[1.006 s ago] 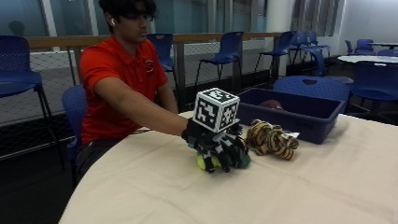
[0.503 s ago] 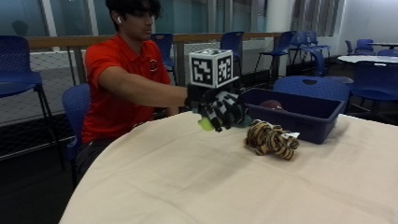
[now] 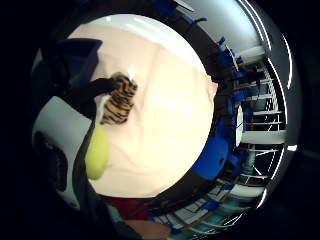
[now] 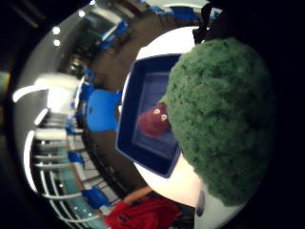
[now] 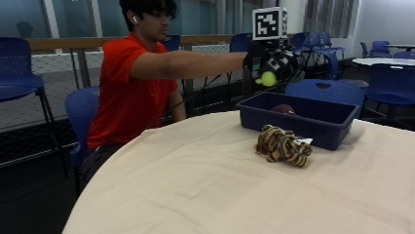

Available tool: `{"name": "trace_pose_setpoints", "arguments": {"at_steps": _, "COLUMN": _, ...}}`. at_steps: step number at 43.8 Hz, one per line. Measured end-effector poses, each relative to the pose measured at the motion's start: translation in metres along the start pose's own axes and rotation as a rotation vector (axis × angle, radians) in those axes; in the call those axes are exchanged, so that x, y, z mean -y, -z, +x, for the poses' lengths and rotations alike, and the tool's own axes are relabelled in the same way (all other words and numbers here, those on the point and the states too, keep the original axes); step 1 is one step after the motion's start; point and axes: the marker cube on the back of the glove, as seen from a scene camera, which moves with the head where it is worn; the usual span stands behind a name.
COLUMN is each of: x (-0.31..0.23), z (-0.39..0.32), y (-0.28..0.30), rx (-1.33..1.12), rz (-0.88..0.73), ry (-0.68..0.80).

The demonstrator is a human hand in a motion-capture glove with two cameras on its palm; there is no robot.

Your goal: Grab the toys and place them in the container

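My gloved right hand is raised above the near-left corner of the blue container, gripping a green-and-yellow plush toy. The same toy shows as a fuzzy green mass and a yellow part in the palm views. A dark red toy lies inside the container, and it peeks over the rim in the outside view. A striped tiger toy lies on the cream tablecloth just in front of the container; the tiger also shows in the little finger side palm view.
The round table is covered in a cream cloth. Blue chairs stand behind the container and around the room. The person in a red shirt sits at the table's far-left edge.
The hand has lifted the green-and-yellow toy off the table and carried it up and over toward the container. The tiger toy has stayed in place.
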Motion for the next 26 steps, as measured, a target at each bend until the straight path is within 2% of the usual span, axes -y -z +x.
{"name": "trace_pose_setpoints", "arguments": {"at_steps": 6, "x": 0.019, "z": -0.042, "y": 0.009, "rx": 0.010, "rz": -0.001, "ry": 0.031}}
{"name": "trace_pose_setpoints", "arguments": {"at_steps": 10, "x": 0.026, "z": -0.073, "y": 0.012, "rx": 0.036, "rz": -0.010, "ry": 0.150}}
{"name": "trace_pose_setpoints", "arguments": {"at_steps": 16, "x": 0.039, "z": -0.106, "y": 0.006, "rx": 0.049, "rz": -0.023, "ry": 0.069}}
{"name": "trace_pose_setpoints", "arguments": {"at_steps": 18, "x": 0.041, "z": -0.111, "y": 0.002, "rx": 0.058, "rz": -0.032, "ry": 0.074}}
{"name": "trace_pose_setpoints", "arguments": {"at_steps": 22, "x": 0.036, "z": -0.110, "y": -0.008, "rx": 0.035, "rz": -0.074, "ry": 0.210}}
{"name": "trace_pose_setpoints", "arguments": {"at_steps": 26, "x": 0.037, "z": -0.106, "y": -0.017, "rx": -0.037, "rz": -0.124, "ry": 0.174}}
